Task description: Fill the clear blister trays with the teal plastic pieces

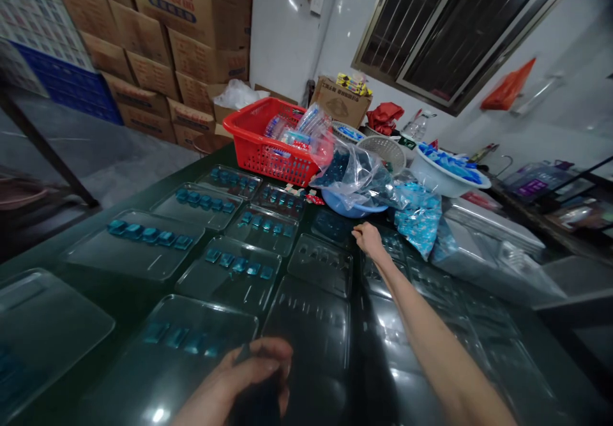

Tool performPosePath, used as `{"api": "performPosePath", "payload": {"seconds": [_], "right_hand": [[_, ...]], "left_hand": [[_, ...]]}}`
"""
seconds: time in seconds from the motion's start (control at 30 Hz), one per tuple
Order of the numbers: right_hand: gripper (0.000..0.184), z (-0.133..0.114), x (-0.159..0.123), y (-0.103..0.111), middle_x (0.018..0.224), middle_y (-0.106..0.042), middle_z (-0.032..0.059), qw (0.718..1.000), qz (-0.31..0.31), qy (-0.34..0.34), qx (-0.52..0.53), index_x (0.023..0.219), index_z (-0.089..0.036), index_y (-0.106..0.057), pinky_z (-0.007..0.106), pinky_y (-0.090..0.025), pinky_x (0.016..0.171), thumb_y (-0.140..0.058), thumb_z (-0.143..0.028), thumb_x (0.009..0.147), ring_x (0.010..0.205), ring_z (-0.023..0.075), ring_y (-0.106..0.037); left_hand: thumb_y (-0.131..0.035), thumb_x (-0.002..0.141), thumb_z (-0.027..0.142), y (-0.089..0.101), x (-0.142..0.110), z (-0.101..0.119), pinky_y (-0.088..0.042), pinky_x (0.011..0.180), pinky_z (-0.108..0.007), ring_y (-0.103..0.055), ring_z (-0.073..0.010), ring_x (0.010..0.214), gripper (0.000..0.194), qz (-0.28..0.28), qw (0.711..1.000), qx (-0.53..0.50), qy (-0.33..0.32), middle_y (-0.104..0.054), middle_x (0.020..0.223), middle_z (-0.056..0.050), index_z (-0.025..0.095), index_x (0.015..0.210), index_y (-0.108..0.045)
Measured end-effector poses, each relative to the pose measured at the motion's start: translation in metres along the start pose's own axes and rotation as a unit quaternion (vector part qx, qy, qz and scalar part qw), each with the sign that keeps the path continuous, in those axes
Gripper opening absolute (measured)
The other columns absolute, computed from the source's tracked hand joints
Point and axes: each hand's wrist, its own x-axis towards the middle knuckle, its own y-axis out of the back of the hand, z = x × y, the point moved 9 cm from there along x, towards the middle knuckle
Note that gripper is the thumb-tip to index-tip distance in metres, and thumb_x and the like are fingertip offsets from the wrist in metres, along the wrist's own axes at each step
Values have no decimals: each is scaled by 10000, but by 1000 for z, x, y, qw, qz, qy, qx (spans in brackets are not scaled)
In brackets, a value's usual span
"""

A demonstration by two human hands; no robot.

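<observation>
Near the bottom edge, my left hand [253, 372] is curled, with something dark and blurred inside its fingers that I cannot make out. My right hand [368, 239] reaches forward, fingertips pinched at the right edge of a clear plastic tray [330, 228]; whatever they hold is too small to see. To the left, shallow clear trays [138, 263] lie in rows, each bearing a line of glossy blue-green square pieces [149, 234]. Between my hands are a tray with faint marks [320, 263] and another clear tray [309, 317]. More trays [390, 317] lie under my right forearm.
A red basket [272, 158] of packets stands at the back beside a blue basin [354, 207] with a plastic bag. Right of it are a blue patterned bag [418, 215], a white basin [438, 180] of blue wrappers and metal trays [493, 234]. Cartons [165, 4] are stacked behind.
</observation>
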Motion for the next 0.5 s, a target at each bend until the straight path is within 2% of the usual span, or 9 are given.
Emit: {"api": "performPosePath", "payload": {"seconds": [0.07,0.17,0.23,0.3,0.33,0.4,0.47,0.5], "right_hand": [[210,-4,-4,6,986,-558,52,1000,3,1,5,990,-144,-531,348,-461,723,-472,-274,837,838,158,-555],[253,-17,-20,23,941,-570,104,1000,20,9,22,1007,-102,-534,362,-445,719,-514,-248,802,831,200,-555],[348,-35,-42,39,975,-554,140,998,39,25,42,1099,-91,-485,362,-431,720,-515,-252,792,843,223,-547],[358,-64,-76,57,979,-555,95,993,54,64,82,1137,-153,-463,319,-430,712,-489,-281,804,800,184,-551],[330,-85,-99,68,936,-566,74,979,61,120,155,1113,-168,-486,299,-433,692,-491,-281,803,752,165,-552],[257,-133,-152,84,906,-565,44,926,11,244,289,1055,-198,-525,262,-438,667,-484,-259,809,734,139,-547],[233,-173,-202,93,934,-558,31,877,-63,325,348,1021,-223,-552,252,-431,704,-507,-208,793,801,137,-541],[256,-186,-221,95,948,-556,24,863,-95,344,358,1034,-236,-548,248,-427,715,-512,-182,787,820,133,-536]], "left_hand": [[-619,631,243,-4,-3,3,-267,283,-180,-573,-182,539,225,-22,1000,16,-9,-584,706,-52,152,836,-595],[-562,693,311,-8,-6,11,-272,283,-170,-573,-174,568,249,-68,996,12,-53,-567,736,-52,146,877,-588],[-537,713,344,-5,-6,11,-287,287,-162,-574,-168,589,273,-79,995,-11,-57,-557,746,-46,143,891,-589],[-529,716,383,0,-5,8,-304,291,-162,-576,-164,593,311,-69,996,-36,-46,-553,746,-43,139,899,-589],[-529,713,401,2,-4,7,-312,293,-165,-577,-165,591,331,-64,996,-46,-41,-555,745,-42,138,904,-588],[-529,705,432,4,-1,5,-323,293,-174,-583,-173,592,358,-58,996,-60,-35,-565,735,-45,138,901,-586],[-541,695,435,4,2,3,-333,291,-187,-572,-162,541,337,-49,996,-71,-32,-573,692,-38,137,843,-589],[-549,690,433,4,3,1,-338,290,-194,-557,-149,497,317,-40,996,-75,-30,-571,652,-27,140,806,-587]]}}
